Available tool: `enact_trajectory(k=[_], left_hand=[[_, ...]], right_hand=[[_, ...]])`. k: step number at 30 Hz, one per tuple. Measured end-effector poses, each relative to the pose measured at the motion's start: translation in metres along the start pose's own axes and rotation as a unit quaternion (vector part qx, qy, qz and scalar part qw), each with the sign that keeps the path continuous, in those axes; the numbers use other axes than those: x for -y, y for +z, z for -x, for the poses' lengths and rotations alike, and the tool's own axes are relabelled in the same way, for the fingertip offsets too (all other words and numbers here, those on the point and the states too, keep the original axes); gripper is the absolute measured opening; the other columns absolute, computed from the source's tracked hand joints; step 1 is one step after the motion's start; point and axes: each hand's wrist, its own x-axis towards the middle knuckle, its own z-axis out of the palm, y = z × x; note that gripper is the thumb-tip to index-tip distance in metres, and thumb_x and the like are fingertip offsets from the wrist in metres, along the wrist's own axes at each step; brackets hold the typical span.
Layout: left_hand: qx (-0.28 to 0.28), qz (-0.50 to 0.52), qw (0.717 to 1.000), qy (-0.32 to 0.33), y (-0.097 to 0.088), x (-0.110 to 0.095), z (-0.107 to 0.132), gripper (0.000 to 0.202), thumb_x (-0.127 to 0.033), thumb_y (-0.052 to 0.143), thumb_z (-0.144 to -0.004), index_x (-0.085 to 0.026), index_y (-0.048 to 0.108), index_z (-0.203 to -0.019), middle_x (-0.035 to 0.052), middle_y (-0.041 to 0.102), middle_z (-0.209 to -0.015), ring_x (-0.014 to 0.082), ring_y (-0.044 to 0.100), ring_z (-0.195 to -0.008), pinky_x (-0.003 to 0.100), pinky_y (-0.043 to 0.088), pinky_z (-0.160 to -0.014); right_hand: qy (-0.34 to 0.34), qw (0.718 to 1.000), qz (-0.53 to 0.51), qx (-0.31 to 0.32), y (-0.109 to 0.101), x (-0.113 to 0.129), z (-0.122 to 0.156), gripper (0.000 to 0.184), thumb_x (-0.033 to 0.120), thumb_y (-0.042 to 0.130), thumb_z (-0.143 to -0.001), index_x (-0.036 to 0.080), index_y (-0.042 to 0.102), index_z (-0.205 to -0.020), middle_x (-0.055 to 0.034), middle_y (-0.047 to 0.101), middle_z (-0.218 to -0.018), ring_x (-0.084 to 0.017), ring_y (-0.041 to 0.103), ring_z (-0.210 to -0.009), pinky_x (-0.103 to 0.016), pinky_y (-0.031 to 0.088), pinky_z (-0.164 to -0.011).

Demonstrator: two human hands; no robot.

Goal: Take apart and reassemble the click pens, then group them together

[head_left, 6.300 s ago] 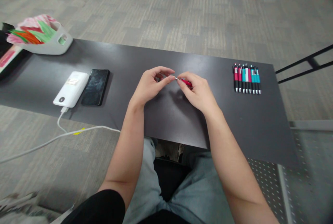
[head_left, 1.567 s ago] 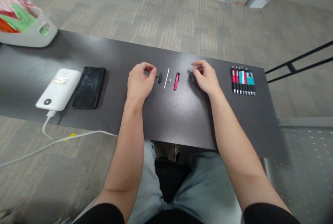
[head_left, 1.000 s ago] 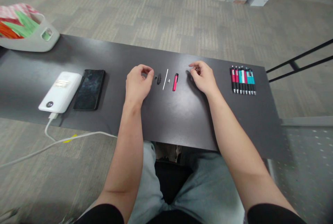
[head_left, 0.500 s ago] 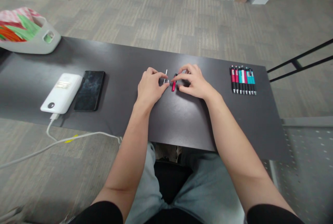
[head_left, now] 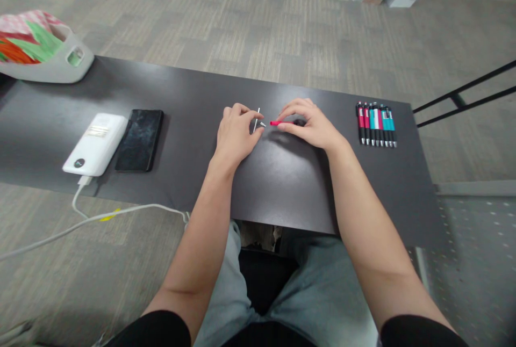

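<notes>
Between the thumb and fingers of my right hand (head_left: 308, 121) is a red pen barrel (head_left: 280, 122), lying sideways with its red end toward my left hand. A black part of it shows under the fingers. My left hand (head_left: 237, 132) rests on the table with thumb and index finger apart. At its fingertips are a thin white pen refill (head_left: 257, 119) and a small silver pen tip (head_left: 263, 124). Whether those fingers touch either piece I cannot tell. To the right, several pens (head_left: 377, 125) with red, white and teal barrels lie side by side.
On the dark table (head_left: 278, 186), a black phone (head_left: 139, 141) lies left of my hands. Beside it is a white power bank (head_left: 95, 144) with a white cable (head_left: 133, 209) hanging over the front edge. A white basket (head_left: 76, 67) of colourful items stands at the far left.
The red barrel has turned from pointing toward me to lying sideways, and my right hand has closed on it. My left hand has shifted slightly right.
</notes>
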Motion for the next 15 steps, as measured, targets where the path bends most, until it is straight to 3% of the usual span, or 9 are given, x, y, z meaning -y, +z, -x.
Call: enact_trajectory(k=[4, 6, 10, 15], left_hand=[[0.016, -0.020, 1.000, -0.012, 0.002, -0.005, -0.002, 0.019, -0.023, 0.084, -0.108, -0.032, 0.092, -0.123, 0.0117, 0.074, -0.141, 0.0379, 0.062, -0.137, 0.056, 0.059, -0.121], [0.012, -0.027, 0.999, -0.028, 0.003, -0.008, -0.002, 0.013, -0.024, 0.083, -0.109, -0.031, 0.092, -0.115, 0.0120, 0.074, -0.139, 0.0379, 0.061, -0.137, 0.056, 0.058, -0.120], [-0.008, -0.018, 0.999, -0.030, 0.002, -0.008, -0.001, 0.011, -0.022, 0.083, -0.108, -0.029, 0.088, -0.102, 0.0112, 0.076, -0.139, 0.0388, 0.061, -0.138, 0.057, 0.056, -0.120], [-0.073, 0.094, 0.993, 0.007, -0.007, -0.005, -0.004, 0.011, -0.026, 0.074, -0.115, -0.032, 0.083, -0.113, 0.0069, 0.085, -0.133, 0.0327, 0.070, -0.130, 0.052, 0.055, -0.122]], right_hand=[[0.045, 0.981, -0.127, -0.138, 0.002, -0.009, -0.007, 0.056, 0.086, 0.094, -0.092, 0.032, 0.086, -0.105, -0.0032, 0.081, -0.105, -0.025, 0.071, -0.097, -0.047, 0.062, -0.101], [0.063, 0.967, -0.178, -0.174, 0.009, -0.011, -0.011, 0.061, 0.088, 0.097, -0.087, 0.031, 0.083, -0.104, -0.0012, 0.079, -0.099, -0.023, 0.071, -0.093, -0.042, 0.063, -0.094], [0.094, 0.944, -0.249, -0.195, 0.021, -0.007, -0.016, 0.065, 0.091, 0.097, -0.085, 0.032, 0.078, -0.105, 0.0005, 0.078, -0.095, -0.022, 0.078, -0.093, -0.038, 0.068, -0.088], [0.123, 0.939, -0.262, -0.188, 0.030, 0.000, -0.017, 0.071, 0.095, 0.099, -0.078, 0.034, 0.075, -0.102, 0.0003, 0.081, -0.095, -0.026, 0.083, -0.101, -0.043, 0.071, -0.095]])
